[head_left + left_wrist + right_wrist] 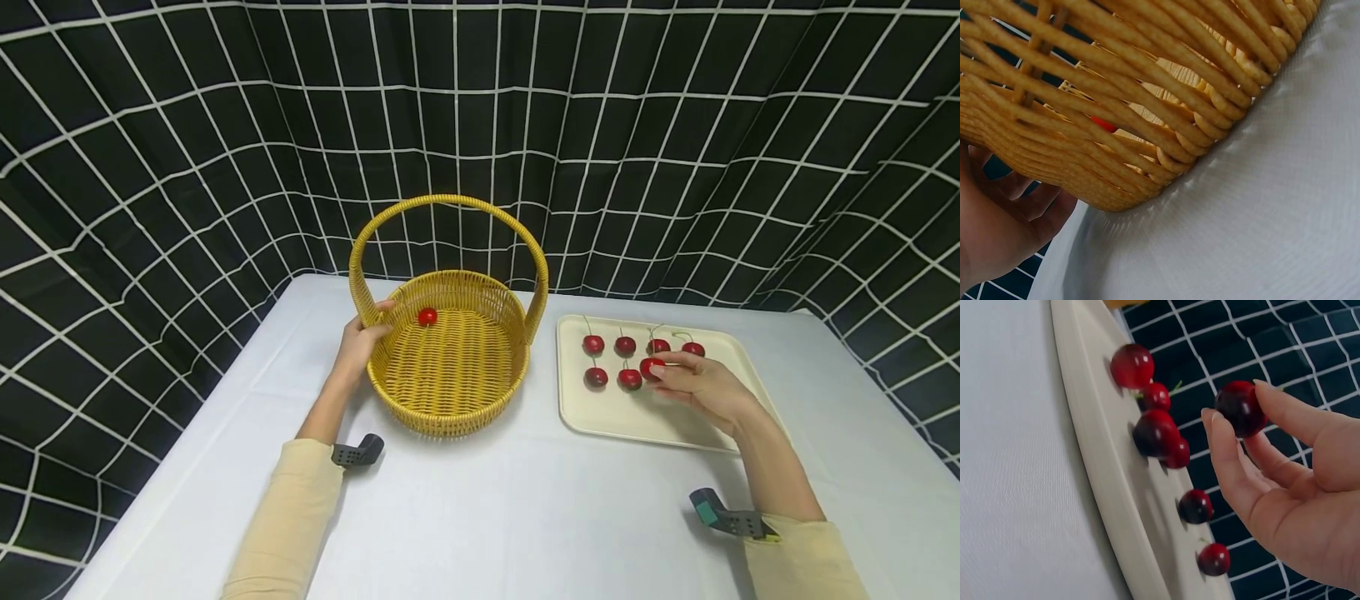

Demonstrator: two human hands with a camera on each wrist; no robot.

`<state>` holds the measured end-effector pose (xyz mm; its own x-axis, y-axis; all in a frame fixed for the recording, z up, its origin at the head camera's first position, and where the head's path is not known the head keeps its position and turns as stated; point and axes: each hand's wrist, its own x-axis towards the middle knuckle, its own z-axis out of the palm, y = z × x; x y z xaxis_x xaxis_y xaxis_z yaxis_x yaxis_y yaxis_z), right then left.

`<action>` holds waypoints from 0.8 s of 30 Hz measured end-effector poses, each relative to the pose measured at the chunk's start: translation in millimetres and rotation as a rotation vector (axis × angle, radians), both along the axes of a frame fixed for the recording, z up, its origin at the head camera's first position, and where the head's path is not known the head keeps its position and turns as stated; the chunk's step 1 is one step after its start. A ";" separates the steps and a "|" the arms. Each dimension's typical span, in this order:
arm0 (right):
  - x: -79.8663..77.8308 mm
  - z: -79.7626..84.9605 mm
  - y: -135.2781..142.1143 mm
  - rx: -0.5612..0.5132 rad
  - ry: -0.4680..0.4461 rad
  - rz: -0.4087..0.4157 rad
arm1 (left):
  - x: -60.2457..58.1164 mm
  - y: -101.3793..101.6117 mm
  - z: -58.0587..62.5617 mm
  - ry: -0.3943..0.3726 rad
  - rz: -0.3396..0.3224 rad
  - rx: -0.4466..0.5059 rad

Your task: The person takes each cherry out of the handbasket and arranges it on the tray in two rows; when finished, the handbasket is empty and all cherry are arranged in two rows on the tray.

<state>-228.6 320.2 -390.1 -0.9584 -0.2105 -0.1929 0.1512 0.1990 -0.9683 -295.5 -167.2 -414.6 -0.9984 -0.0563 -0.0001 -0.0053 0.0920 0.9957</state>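
Note:
A yellow wicker basket (450, 425) with a tall hoop handle stands on the table, one red cherry (427, 317) inside it near the back left. My left hand (360, 342) grips the basket's left rim at the foot of the handle; the left wrist view has this hand (1010, 219) beside the woven wall, some fingers hidden behind it. Between thumb and fingertips, my right hand (708, 387) pinches a dark red cherry (1242, 409), held above the cream tray (675, 429). Several other cherries (629, 379) with stems lie on that tray in two rows.
A white cloth (525, 517) covers the table. Black curtains with a white grid (495, 125) hang behind it and at both sides. The tray stands to the right of the basket, with a gap between them. Each wrist wears a dark camera mount (358, 452).

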 end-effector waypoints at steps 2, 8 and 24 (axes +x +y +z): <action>-0.2 -0.9 2.5 0.018 -0.004 -0.012 | -0.2 0.0 -0.2 -0.002 0.001 -0.001; -2.1 -5.7 8.5 0.031 -0.057 -0.069 | -0.8 -0.3 -1.4 -0.009 -0.004 0.007; -9.2 -21.9 17.8 0.302 -0.161 -0.229 | -0.8 -0.9 -1.3 -0.007 0.003 0.007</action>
